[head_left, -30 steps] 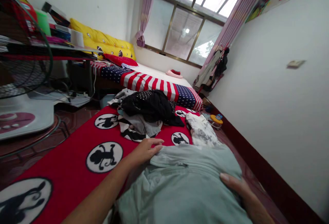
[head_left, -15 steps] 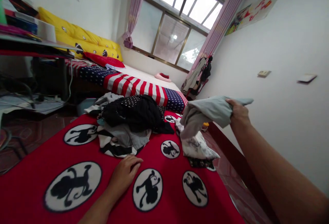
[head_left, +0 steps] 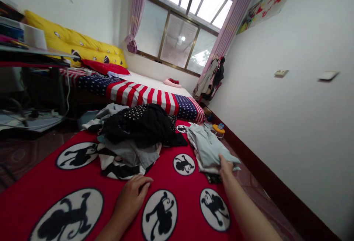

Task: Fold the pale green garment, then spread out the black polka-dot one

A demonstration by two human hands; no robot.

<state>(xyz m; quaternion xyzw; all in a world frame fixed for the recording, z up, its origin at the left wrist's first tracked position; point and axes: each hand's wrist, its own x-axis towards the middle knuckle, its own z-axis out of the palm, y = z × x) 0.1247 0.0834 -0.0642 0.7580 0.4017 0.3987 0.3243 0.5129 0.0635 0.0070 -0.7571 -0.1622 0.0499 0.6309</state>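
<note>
My right hand (head_left: 226, 168) grips the near edge of a folded pale grey-green garment (head_left: 208, 143), thumb on top and the other fingers mostly hidden. That garment lies on a small stack with a white patterned garment (head_left: 204, 166) and a dark printed garment (head_left: 213, 178) beneath it. My left hand (head_left: 135, 193) rests on the red blanket (head_left: 121, 230), holding nothing, with its thumb apart and fingers loosely bent. Just beyond it sits a heap of loose clothes: a black garment (head_left: 143, 130), a grey garment (head_left: 132, 152) and a black-and-white garment (head_left: 109, 163).
Behind the heap stands a bed with a striped and starred cover (head_left: 143, 95). A desk (head_left: 35, 51) with cables below is at the left. To the right are the wall (head_left: 276, 123) and a small orange-topped stool (head_left: 219, 129). Clothes (head_left: 210, 78) hang beside the curtain.
My right hand has lowered the grey-green garment from the air onto the stack at the right, where it lies flatter. My left hand stays on the blanket. The view has shifted slightly.
</note>
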